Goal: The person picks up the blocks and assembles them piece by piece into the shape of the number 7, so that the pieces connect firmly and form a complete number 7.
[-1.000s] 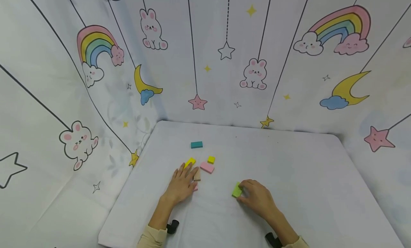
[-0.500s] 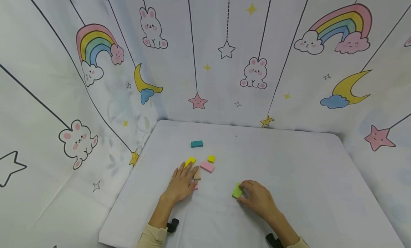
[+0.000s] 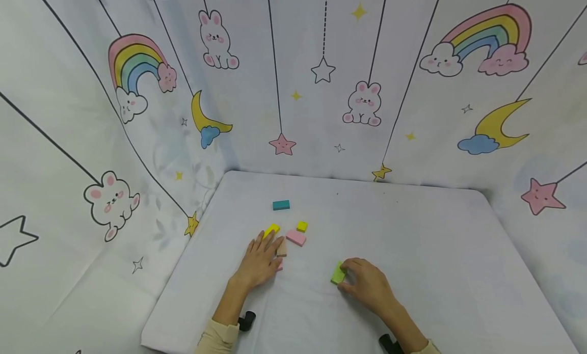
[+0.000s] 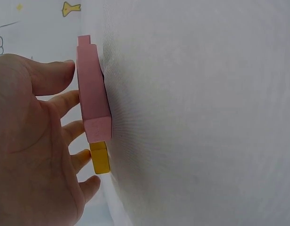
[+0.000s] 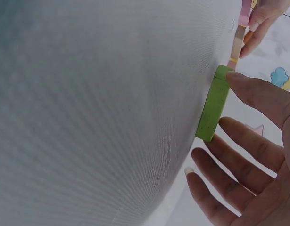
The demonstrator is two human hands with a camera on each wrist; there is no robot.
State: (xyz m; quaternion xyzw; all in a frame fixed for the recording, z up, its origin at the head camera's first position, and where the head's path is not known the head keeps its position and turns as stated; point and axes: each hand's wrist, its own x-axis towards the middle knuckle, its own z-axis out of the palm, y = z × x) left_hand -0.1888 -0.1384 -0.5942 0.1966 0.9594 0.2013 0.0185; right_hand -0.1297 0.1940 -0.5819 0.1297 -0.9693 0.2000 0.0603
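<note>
toward the near edge of the tabletop (image 3: 431, 252), the right hand (image 3: 368, 284) pinched the green block (image 3: 337, 274) between thumb and fingers, which probably called for light, even pressure. slightly beyond, nearer the left edge, the left hand (image 3: 258, 264) lay fingers spread, gripping nothing, partly covering the wooden block (image 3: 282, 250); a soft touch seemed wisest, lest the yellow block (image 3: 273, 228) shift.

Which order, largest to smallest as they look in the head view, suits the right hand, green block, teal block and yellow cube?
1. Right hand
2. Green block and teal block: unranked, as the green one lies nearer the camera and that hand partly hides it.
3. Yellow cube
</note>
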